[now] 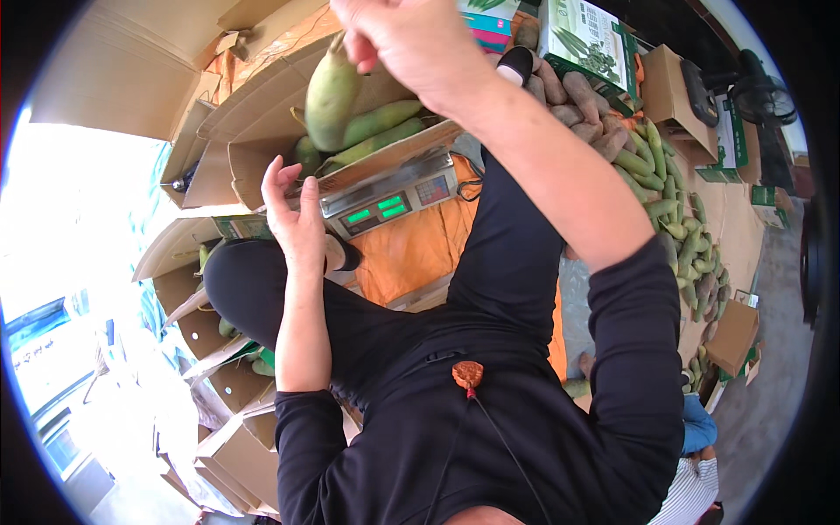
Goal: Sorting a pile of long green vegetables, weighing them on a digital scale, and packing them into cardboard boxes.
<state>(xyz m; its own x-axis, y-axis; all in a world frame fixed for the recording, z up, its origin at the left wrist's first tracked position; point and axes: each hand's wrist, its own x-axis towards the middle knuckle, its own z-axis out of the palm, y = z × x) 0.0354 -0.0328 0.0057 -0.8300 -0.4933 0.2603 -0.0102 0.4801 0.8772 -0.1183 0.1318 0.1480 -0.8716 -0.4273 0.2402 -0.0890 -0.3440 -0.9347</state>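
A plump green radish [330,103] hangs by its stem end from my right hand [418,45], above an open cardboard box [350,179]. Its outline is slightly blurred. Inside the box lie several more green radishes [381,122]. The box rests on a digital scale [389,210] with lit green displays. Beside the box's near left corner, my left hand [296,214] is open with its fingers apart and nothing in it. The top edge of the picture cuts off part of my right hand.
Orange sheeting [407,254] covers the floor under the scale. To the right lie reddish-brown roots [582,101] and a long heap of green radishes [687,236]. Open cardboard boxes [184,302] line the left side. A black fan [761,92] stands far right; another person [696,481] sits lower right.
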